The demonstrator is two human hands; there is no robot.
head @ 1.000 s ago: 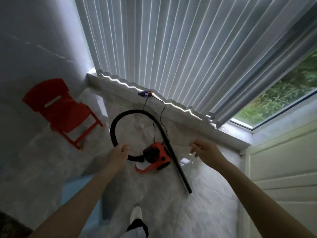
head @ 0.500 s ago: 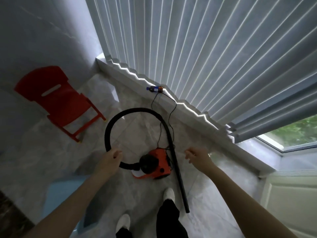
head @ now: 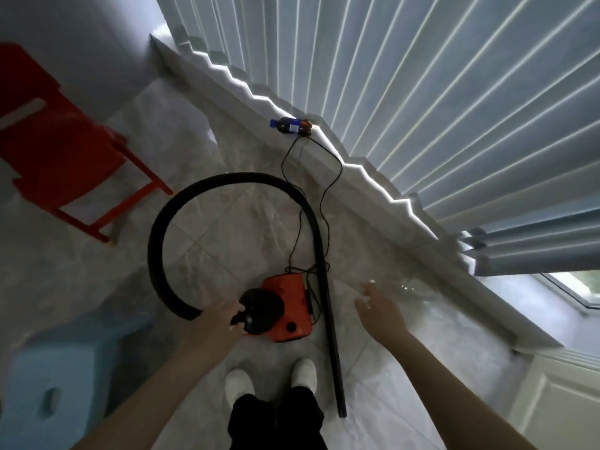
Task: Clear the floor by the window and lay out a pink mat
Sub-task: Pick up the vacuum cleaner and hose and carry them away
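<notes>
Vacuum (head: 285, 308) (orange) at left grip (head: 216, 324)

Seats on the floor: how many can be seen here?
2: a red chair at far left by the wall, and a light blue stool at lower left. Others may sit outside the frame.

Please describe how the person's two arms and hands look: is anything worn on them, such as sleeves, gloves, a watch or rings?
Both forearms are bare as far as the view shows; no sleeve reaches into the picture. The left hand and the right hand wear no gloves, and no watch or bracelet shows at either wrist. The picture is too blurred to tell about rings. Some fingers show pale nail tips.
</notes>
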